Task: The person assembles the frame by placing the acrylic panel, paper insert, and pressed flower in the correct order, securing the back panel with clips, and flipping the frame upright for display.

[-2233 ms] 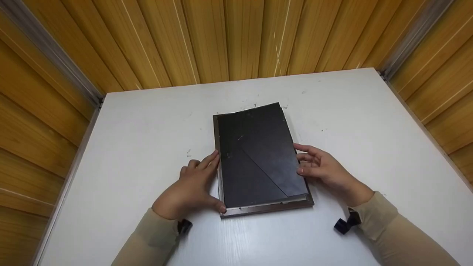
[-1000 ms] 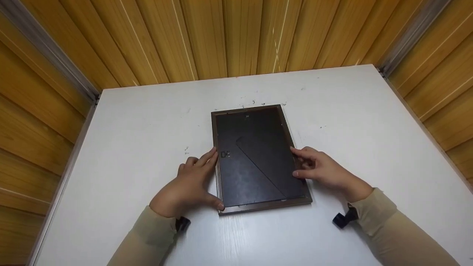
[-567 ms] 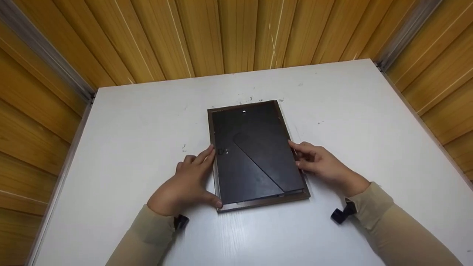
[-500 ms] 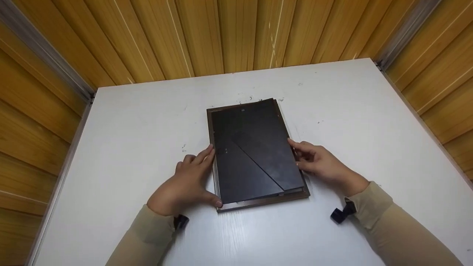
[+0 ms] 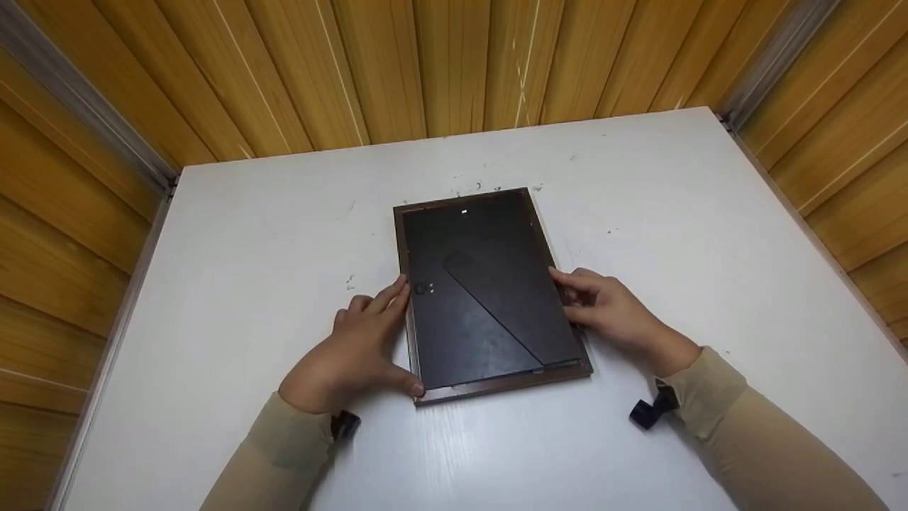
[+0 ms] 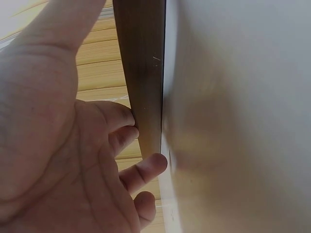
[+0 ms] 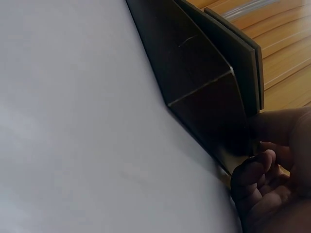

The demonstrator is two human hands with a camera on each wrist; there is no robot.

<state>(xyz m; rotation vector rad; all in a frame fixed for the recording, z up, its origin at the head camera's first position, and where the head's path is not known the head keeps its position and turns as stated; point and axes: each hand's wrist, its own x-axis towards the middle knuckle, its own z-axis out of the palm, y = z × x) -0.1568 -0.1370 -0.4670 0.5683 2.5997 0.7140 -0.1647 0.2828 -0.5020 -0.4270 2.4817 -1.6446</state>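
Beige sleeves (image 5: 777,440) reach in over the white desk (image 5: 269,234). The left hand (image 5: 355,348) grips nothing: thumb on the near left corner of a brown picture frame (image 5: 504,387), fingertips touching its left side. The right hand (image 5: 613,312) bends thumb and fingers at the right side; whether it pinches anything cannot be told. The frame lies back up mid-desk, its black back panel (image 5: 475,337) raised at the near right corner. Beyond the desk's far edge stands a wood-look wall (image 5: 454,71).
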